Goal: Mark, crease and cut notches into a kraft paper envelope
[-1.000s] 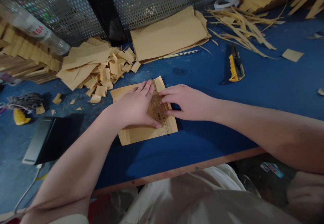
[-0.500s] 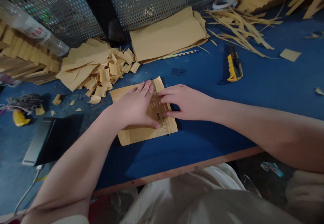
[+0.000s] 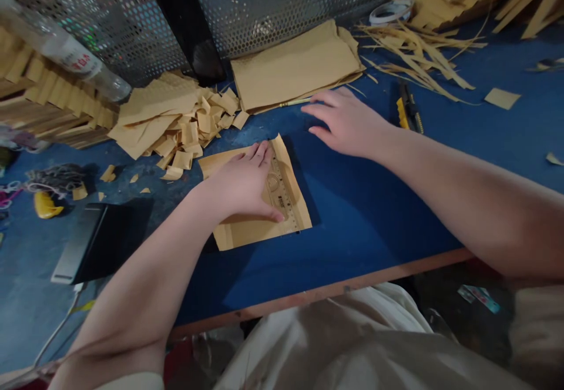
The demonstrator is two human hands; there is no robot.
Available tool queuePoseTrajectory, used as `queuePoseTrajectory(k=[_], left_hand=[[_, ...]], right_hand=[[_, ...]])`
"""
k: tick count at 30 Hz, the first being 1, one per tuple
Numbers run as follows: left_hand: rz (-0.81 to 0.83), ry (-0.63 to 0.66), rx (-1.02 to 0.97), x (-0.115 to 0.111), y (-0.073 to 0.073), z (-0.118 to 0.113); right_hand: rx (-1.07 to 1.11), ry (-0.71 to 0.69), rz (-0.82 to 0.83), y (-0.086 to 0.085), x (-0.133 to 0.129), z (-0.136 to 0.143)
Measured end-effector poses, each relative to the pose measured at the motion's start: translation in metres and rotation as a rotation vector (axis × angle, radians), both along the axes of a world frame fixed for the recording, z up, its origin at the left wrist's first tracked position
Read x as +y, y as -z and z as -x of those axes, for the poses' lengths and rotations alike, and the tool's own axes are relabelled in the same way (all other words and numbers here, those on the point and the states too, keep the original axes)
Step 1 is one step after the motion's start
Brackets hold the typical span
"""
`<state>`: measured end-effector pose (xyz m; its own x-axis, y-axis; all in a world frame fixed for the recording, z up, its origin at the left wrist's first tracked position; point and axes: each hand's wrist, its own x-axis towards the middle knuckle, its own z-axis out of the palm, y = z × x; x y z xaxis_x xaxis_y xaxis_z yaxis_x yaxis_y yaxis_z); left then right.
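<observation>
My left hand (image 3: 244,183) lies flat with fingers spread, pressing a clear ruler (image 3: 280,193) with a round cut-out onto a brown paper envelope (image 3: 240,234). The ruler runs along near the envelope's right edge. My right hand (image 3: 341,121) is off the envelope, above the blue table, with its fingers apart and nothing in them. Just past its fingertips lies a pencil (image 3: 296,102), partly hidden by the hand. A yellow and black utility knife (image 3: 409,111) rests to the right of that hand, partly covered by my forearm.
Behind are a stack of brown paper (image 3: 297,64), paper scraps (image 3: 194,125) and a phone (image 3: 191,32) leaning on a perforated metal panel. Paper strips (image 3: 418,55) and a tape roll (image 3: 391,12) sit at back right. At left are a plastic bottle (image 3: 79,61) and a power bank (image 3: 86,243) with a cable.
My right hand has left the ruler and moved up and to the right, toward the pencil. My left hand stays on the ruler and envelope. The view has shifted slightly.
</observation>
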<state>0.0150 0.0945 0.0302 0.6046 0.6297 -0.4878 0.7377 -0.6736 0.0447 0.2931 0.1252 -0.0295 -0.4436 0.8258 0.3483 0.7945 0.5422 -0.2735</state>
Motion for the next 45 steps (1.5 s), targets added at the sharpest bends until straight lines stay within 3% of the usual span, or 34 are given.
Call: queuePoseTrajectory(k=[2,6,18,23,26,29,32,36,41,45], left_hand=[[-0.003,0.001,0.010,0.000,0.000,0.000],[-0.013,0.009,0.005,-0.001,-0.001,0.000],[-0.041,0.004,0.100,-0.005,-0.006,-0.006],[-0.026,0.015,0.136,-0.005,-0.010,-0.008],[-0.035,0.023,0.132,-0.006,-0.011,-0.009],[-0.037,0.023,0.140,-0.007,-0.013,-0.010],[-0.042,0.023,0.142,-0.008,-0.014,-0.010],[-0.046,0.022,0.131,-0.007,-0.013,-0.009],[-0.057,0.029,0.124,-0.006,-0.011,-0.009],[-0.062,0.036,0.144,-0.006,-0.011,-0.010]], right_hand=[[-0.034,0.089,0.021,0.010,0.013,-0.010],[0.024,0.061,0.037,0.018,0.023,-0.013],[0.059,0.286,0.321,-0.006,0.021,0.009],[0.103,0.330,0.359,-0.021,0.015,0.013],[0.338,0.329,0.433,-0.031,0.003,0.022],[0.671,0.313,0.640,-0.034,-0.009,0.038],[0.815,0.261,0.806,-0.034,-0.019,0.053],[0.790,0.248,0.898,-0.032,-0.025,0.062],[0.667,0.222,0.840,-0.030,-0.023,0.059],[0.600,0.181,0.890,-0.029,-0.020,0.057]])
